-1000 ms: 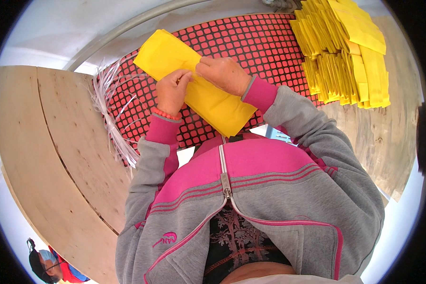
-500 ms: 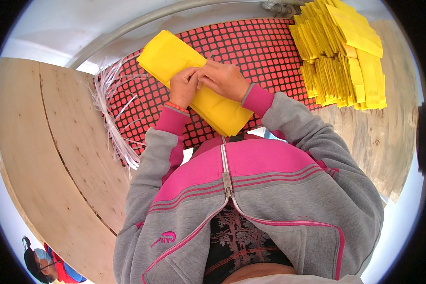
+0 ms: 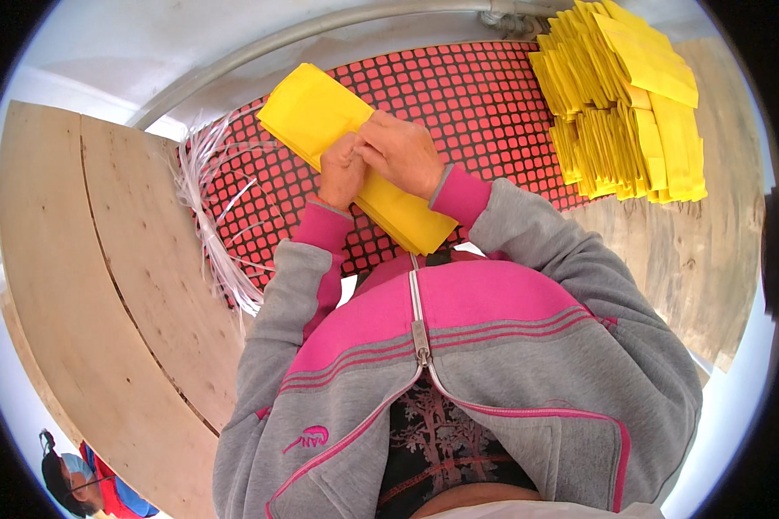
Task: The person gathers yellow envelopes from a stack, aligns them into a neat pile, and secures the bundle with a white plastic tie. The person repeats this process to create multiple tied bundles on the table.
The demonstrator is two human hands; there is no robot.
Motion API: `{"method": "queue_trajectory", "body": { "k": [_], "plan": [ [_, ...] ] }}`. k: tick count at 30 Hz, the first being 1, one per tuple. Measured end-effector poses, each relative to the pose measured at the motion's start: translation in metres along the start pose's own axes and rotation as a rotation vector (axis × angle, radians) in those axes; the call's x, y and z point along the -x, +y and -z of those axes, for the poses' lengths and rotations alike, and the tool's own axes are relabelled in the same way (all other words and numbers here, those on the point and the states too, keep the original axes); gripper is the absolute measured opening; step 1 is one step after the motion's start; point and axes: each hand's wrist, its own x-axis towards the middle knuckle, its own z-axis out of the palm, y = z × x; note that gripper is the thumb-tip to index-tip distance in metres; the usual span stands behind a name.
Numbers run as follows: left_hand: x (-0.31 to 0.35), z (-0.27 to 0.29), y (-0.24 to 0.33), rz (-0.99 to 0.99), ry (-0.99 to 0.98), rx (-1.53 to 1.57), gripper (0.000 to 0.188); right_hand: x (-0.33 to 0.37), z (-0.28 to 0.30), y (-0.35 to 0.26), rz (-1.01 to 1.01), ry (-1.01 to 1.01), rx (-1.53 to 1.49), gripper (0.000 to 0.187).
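Observation:
A long stack of folded yellow fabric pieces [image 3: 313, 108] lies slantwise in front of me on a red and black mat. Both of my hands are together over the middle of it. My left hand [image 3: 344, 170] has its fingers curled in and closed. Pressed against it from the right, my right hand [image 3: 402, 152] is closed too, its fingers bent over the left fingertips. What the fingers pinch is hidden between them. A loose bunch of thin white plastic strips [image 3: 201, 192] lies left of the stack, near my left forearm.
The red and black patterned mat [image 3: 463, 112] covers the work surface. At the far right stands a tall pile of folded yellow pieces [image 3: 610, 147]. Wooden boards [image 3: 138, 251] are at the left, a metal pipe [image 3: 320, 23] behind. Another person [image 3: 82, 476] is at the lower left.
My hands have drawn closer together and slightly down over the stack. A pale strip end that stuck up beside my right fingers no longer shows. My view has shifted slightly.

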Motion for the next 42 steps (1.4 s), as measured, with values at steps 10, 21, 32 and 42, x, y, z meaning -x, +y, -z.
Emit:
{"method": "queue_trajectory", "body": {
  "k": [10, 21, 32, 42],
  "plan": [
    [-0.007, 0.009, 0.016, 0.144, -0.143, 0.084, 0.021, -0.011, 0.016, 0.042, 0.165, -0.141, 0.037, 0.018],
    [-0.011, 0.017, 0.028, 0.189, -0.195, 0.083, 0.026, -0.012, 0.008, 0.056, -0.202, -0.205, -0.448, 0.025],
    [-0.014, 0.023, 0.032, 0.402, -0.167, 0.195, 0.028, -0.013, -0.003, 0.051, -0.314, -0.065, -0.532, 0.019],
    [-0.022, 0.033, 0.029, 0.701, -0.19, 0.58, 0.019, 0.01, 0.003, 0.038, -0.154, -0.179, -0.278, 0.014]
  ]
}}
